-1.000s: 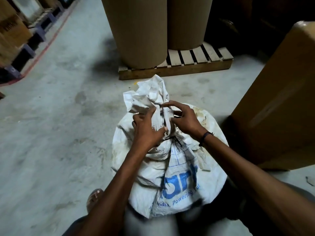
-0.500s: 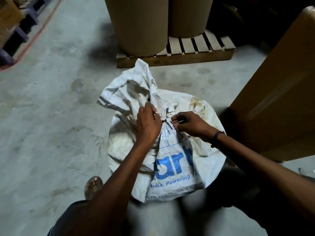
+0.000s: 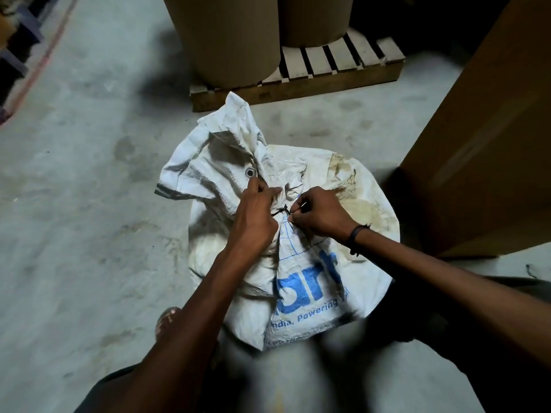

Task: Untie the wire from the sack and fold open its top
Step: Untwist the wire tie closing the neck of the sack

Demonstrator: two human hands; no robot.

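The right hand (image 3: 320,214) pinched one end of the thin dark wire (image 3: 281,210) with curled fingertips; the left hand (image 3: 256,217) gripped the bunched neck of the sack (image 3: 313,281), fingers curled into the fabric just left of the wire. The wire ran roughly crosswise between the two hands, twisted at the neck. The sack was white woven plastic, stained and creased, with blue print, and stood on the concrete floor (image 3: 89,234). Its loose top flared up and left of the wire, with a metal eyelet (image 3: 250,173). Beyond the sack sat a slatted wooden pallet (image 3: 298,84).
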